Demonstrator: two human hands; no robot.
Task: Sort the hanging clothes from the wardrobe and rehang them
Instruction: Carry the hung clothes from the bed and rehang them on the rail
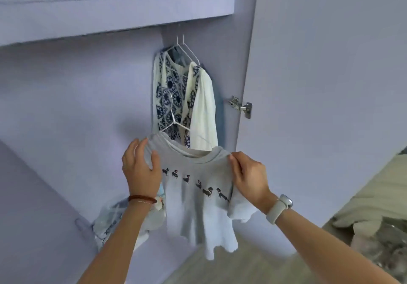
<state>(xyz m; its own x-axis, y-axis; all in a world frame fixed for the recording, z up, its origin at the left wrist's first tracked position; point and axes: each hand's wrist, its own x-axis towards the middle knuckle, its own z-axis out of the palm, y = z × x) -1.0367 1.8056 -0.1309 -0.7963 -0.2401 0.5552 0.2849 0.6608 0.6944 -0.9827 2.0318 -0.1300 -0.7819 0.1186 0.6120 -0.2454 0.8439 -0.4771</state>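
A grey T-shirt (198,208) with a row of small dark dogs across its chest hangs in front of me on a white wire hanger (175,124), whose hook rises behind the collar. My left hand (141,169) grips the shirt's left shoulder. My right hand (248,178) pinches its right shoulder. Behind it, under the shelf, a cream garment with navy flower patterns (174,92) hangs on white hangers (185,50), with a darker garment partly hidden behind.
A lilac wardrobe shelf (114,3) runs overhead with bundled things on top. The open door (319,63) stands at the right, its metal hinge (241,106) beside the clothes. A plastic bag (110,224) lies low left. A bed corner (374,195) is at right.
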